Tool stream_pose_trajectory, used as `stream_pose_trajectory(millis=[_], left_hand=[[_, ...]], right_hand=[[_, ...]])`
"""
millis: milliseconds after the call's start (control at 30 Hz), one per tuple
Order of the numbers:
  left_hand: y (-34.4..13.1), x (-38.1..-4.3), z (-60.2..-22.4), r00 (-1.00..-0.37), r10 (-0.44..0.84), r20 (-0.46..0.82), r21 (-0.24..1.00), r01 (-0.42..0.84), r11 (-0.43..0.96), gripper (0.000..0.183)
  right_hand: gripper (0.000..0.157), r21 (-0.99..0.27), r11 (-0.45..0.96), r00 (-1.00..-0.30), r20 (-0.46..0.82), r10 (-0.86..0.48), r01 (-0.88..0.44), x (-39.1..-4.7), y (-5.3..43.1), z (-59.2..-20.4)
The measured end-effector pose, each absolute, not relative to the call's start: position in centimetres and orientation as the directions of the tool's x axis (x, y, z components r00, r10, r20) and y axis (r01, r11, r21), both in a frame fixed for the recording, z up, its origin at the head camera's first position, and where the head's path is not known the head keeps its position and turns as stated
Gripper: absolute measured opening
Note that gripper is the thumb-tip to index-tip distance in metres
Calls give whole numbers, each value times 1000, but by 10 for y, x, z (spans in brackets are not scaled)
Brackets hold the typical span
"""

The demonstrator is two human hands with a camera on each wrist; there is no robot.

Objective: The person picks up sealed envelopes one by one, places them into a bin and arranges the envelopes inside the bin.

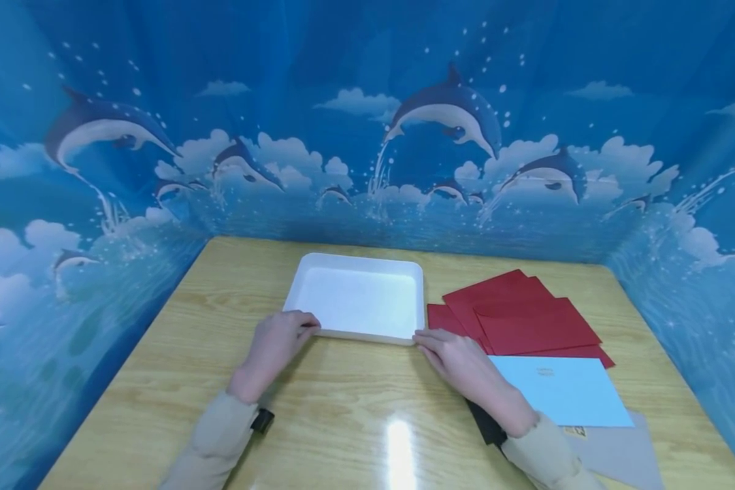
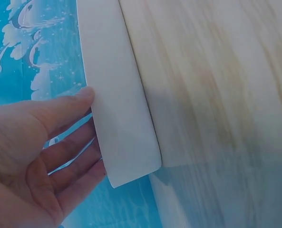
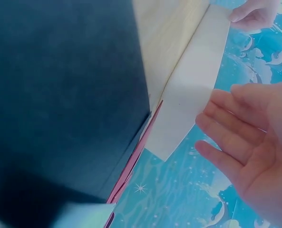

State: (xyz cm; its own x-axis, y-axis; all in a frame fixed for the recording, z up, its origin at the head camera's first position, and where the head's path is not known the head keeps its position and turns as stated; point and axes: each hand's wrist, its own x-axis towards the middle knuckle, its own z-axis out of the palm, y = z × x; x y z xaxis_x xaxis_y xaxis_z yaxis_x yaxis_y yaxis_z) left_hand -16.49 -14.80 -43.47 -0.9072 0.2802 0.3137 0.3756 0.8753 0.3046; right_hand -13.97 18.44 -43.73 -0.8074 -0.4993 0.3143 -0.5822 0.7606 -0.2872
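A shallow white rectangular tray (image 1: pixel 358 299) lies on the wooden table toward its far side. At its near left corner is my left hand (image 1: pixel 282 342), the thumb and fingertips against the rim. The left wrist view shows those fingers (image 2: pixel 76 152) fairly straight along the tray's outer edge. My right hand (image 1: pixel 462 361) touches the near right corner with extended fingertips. In the right wrist view, the fingers (image 3: pixel 226 128) are spread and lie against the tray's rim, with the palm bare.
Several red envelopes (image 1: pixel 535 327) overlap just right of the tray. Nearer me are a light blue envelope (image 1: pixel 563 391), a grey one (image 1: pixel 625 449) and a black one (image 1: pixel 480 423), partly under my right forearm. A dolphin-printed curtain (image 1: pixel 367 122) borders the wooden table (image 1: pixel 343 415).
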Motion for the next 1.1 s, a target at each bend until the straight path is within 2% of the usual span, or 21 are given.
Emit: stream_pose_trajectory(millis=[467,900,1100], left_hand=[[-144,-153,-435,-897,332,291,284,412,866,6],[-142,-143,-433,-898,333,288,272,411,870,3],[-145,-140,-433,-901,344,266,273,412,869,6]], right_hand=[[29,-239,759,-782,353,-514,-606,-124,193,-438],[31,-240,752,-781,319,-536,-614,-112,198,-436],[32,-189,730,-743,331,-582,-657,-108,197,-435]])
